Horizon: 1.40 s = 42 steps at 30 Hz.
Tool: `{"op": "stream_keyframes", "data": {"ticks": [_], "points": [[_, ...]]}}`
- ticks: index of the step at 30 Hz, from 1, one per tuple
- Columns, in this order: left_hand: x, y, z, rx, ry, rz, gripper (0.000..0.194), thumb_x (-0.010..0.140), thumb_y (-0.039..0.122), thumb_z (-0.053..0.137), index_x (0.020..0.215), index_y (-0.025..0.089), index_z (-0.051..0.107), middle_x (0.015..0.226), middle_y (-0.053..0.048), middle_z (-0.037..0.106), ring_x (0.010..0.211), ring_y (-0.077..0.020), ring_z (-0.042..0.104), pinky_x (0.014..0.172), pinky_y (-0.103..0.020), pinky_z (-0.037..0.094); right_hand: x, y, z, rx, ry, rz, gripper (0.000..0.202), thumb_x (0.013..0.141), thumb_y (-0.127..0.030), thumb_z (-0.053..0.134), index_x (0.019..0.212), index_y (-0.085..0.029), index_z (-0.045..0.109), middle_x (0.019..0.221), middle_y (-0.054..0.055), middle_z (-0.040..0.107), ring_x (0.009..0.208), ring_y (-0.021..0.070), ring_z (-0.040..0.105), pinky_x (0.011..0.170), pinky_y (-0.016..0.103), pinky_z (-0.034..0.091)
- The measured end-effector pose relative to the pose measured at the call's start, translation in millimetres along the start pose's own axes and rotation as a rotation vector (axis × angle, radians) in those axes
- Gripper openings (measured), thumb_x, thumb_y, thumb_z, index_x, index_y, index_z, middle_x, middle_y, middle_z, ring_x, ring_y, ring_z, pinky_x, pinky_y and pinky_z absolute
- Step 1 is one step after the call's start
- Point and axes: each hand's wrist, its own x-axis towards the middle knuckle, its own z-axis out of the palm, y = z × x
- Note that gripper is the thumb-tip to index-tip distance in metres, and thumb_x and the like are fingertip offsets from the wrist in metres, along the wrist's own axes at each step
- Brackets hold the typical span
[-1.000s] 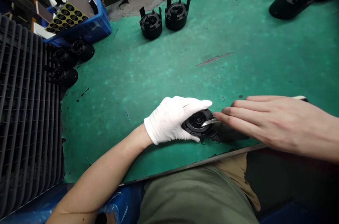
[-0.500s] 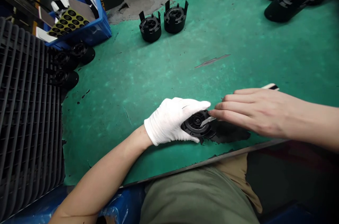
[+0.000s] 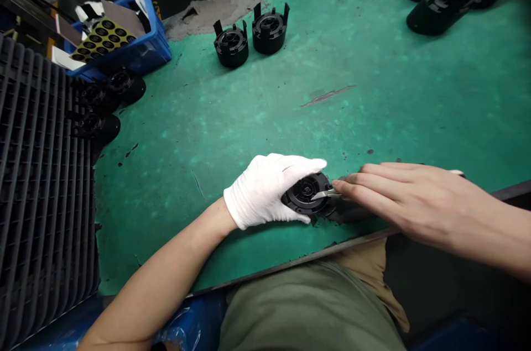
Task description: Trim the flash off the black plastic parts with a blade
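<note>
Starting at the left, there's a dark grey slatted plastic rack point(image 3: 41, 174) with three black cylindrical parts point(image 3: 108, 127) close by, then a blue plastic bin point(image 3: 155, 44) holding a yellow sheet with black round stickers point(image 3: 105, 35). Probably parked over there to leave some elbow room on the worn green table point(image 3: 199, 119). Farther along, two short black cups with upright prongs point(image 3: 231, 52) stand side by side, prongs up, which I'd guess keeps the prongs from taking any load.

Nearer the front edge, the left hand in a white fabric glove point(image 3: 265, 188) has its grip curved round a black round ribbed part point(image 3: 301, 204). It's open about as wide as the part, thumb side on the far rim and fingers on the near one, so the ribbed face is left uncovered. Looks like a steadying hold to me. Can't tell if the part sits flat on the table.

The slim silver metal-tipped tool point(image 3: 322, 194) reaches over that face from the right. The bare right hand point(image 3: 409, 196) has its grip closed on it, fingers fairly straight and near the tip, likely for control. Thumb's hidden, so no idea how hard it's pinching. Last up, tall black cylinders point(image 3: 431, 16) sit grouped at the far right, well apart from the hands.
</note>
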Motion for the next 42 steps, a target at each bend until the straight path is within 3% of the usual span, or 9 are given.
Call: {"op": "stream_keyframes", "data": {"ticks": [3,14,21,26,30,33,36,39,42], "points": [[0.3,0.1,-0.6,0.001,-0.001,-0.004,0.112,0.109,0.098,0.086,0.191,0.026,0.062,0.169,-0.023,0.089,0.157,-0.0438,0.09,0.13,-0.056,0.075,10.0,17.0,-3.5,-0.005,0.005,-0.183,0.055,0.114,0.003,0.052,0.147,-0.022,0.086,0.105,0.005,0.086,0.094,0.0273,0.077,0.092,0.041,0.065],[0.8,-1.0,-0.9,-0.004,-0.015,0.002,0.114,0.106,0.092,0.095,0.192,0.026,0.061,0.172,-0.024,0.087,0.16,-0.0451,0.087,0.132,-0.057,0.075,39.9,58.5,2.0,0.026,-0.052,-0.411,0.041,0.129,-0.004,0.043,0.124,-0.024,0.078,0.097,0.001,0.072,0.089,0.0233,0.066,0.091,0.035,0.059],[2.0,1.2,-3.4,-0.038,-0.038,-0.039,0.11,0.105,0.089,0.098,0.19,0.028,0.064,0.176,-0.021,0.086,0.162,-0.045,0.086,0.139,-0.058,0.071,61.1,73.8,-3.6,0.116,-0.136,-0.513,0.045,0.128,-0.008,0.048,0.128,-0.033,0.085,0.106,0.002,0.082,0.094,0.0258,0.071,0.087,0.041,0.058],[3.8,4.9,-4.0,-0.039,-0.066,-0.097,0.108,0.104,0.086,0.101,0.189,0.031,0.065,0.174,-0.019,0.087,0.163,-0.0449,0.086,0.138,-0.059,0.071,48.8,83.0,-5.3,0.217,-0.187,-0.428,0.051,0.133,-0.016,0.044,0.146,-0.036,0.088,0.112,0.002,0.088,0.095,0.0245,0.076,0.089,0.04,0.06],[4.5,7.4,-2.8,-0.031,-0.068,-0.099,0.11,0.102,0.086,0.103,0.19,0.032,0.064,0.174,-0.017,0.088,0.162,-0.0448,0.087,0.136,-0.058,0.073,27.1,80.8,-4.8,0.225,-0.011,-0.251,0.043,0.136,-0.02,0.048,0.152,-0.031,0.087,0.117,0.003,0.091,0.097,0.0206,0.08,0.088,0.037,0.059],[4.7,9.9,-3.2,-0.021,-0.063,-0.107,0.111,0.1,0.082,0.106,0.19,0.032,0.065,0.174,-0.017,0.088,0.161,-0.0454,0.088,0.135,-0.057,0.073,11.7,62.4,0.7,0.183,0.111,-0.106,0.029,0.131,-0.02,0.065,0.149,-0.026,0.087,0.111,0.006,0.089,0.091,0.0233,0.078,0.083,0.039,0.058],[4.6,12.3,-3.3,-0.024,-0.071,-0.135,0.113,0.098,0.08,0.108,0.189,0.029,0.064,0.172,-0.019,0.089,0.156,-0.048,0.09,0.131,-0.06,0.075,0.1,32.6,9.7,0.183,0.152,0.009,0.027,0.128,-0.017,0.07,0.147,-0.025,0.087,0.107,0.007,0.087,0.088,0.0239,0.08,0.077,0.038,0.06],[2.6,14.5,-1.8,-0.034,-0.057,-0.183,0.122,0.095,0.092,0.104,0.189,0.027,0.063,0.171,-0.022,0.088,0.153,-0.0512,0.09,0.129,-0.065,0.076,-8.9,5.4,18.3,0.17,0.185,0.082,0.028,0.126,-0.014,0.071,0.149,-0.023,0.084,0.104,0.007,0.086,0.085,0.0246,0.08,0.073,0.039,0.059],[-1.5,16.5,-0.2,-0.012,-0.005,-0.188,0.125,0.095,0.103,0.097,0.187,0.026,0.065,0.172,-0.024,0.086,0.159,-0.0524,0.086,0.136,-0.07,0.071,-17.8,-6.5,21.9,0.159,0.194,0.158,0.033,0.125,-0.017,0.07,0.152,-0.028,0.085,0.111,0.007,0.09,0.088,0.0269,0.083,0.073,0.042,0.061]]}}
